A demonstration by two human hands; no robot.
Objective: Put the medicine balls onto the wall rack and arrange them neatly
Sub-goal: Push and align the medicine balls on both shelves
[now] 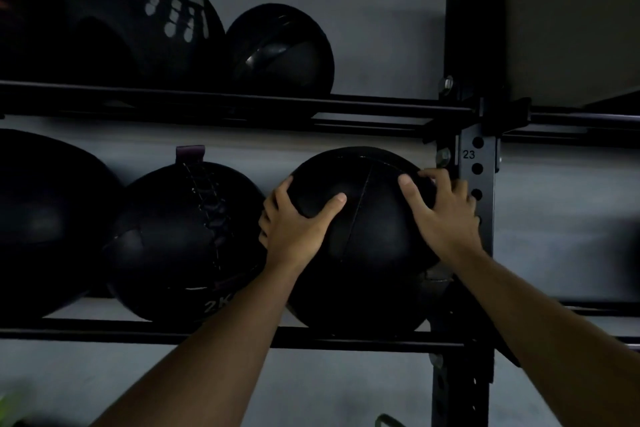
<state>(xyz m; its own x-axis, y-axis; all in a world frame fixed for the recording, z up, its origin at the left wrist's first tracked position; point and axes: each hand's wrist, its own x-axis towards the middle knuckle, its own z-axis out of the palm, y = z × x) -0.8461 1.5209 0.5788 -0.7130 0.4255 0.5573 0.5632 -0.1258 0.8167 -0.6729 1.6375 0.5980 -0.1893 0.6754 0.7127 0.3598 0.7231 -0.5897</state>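
A black medicine ball (367,243) rests on the lower rails of the wall rack (207,334), at the right end beside the upright post (479,191). My left hand (298,222) grips its left side and my right hand (440,208) grips its upper right side. To its left on the same rails sit a laced black ball marked 2K (183,243) and a larger black ball (45,218). The upper rails carry a ball with white handprints (145,21), a smaller glossy ball (280,52) and part of a further ball (20,17) at the left edge.
The upright post has numbered holes, with 23 (468,155) printed on it. A grey wall (381,10) lies behind the rack. A pale panel (571,17) fills the upper right corner. More rails (588,120) run right of the post.
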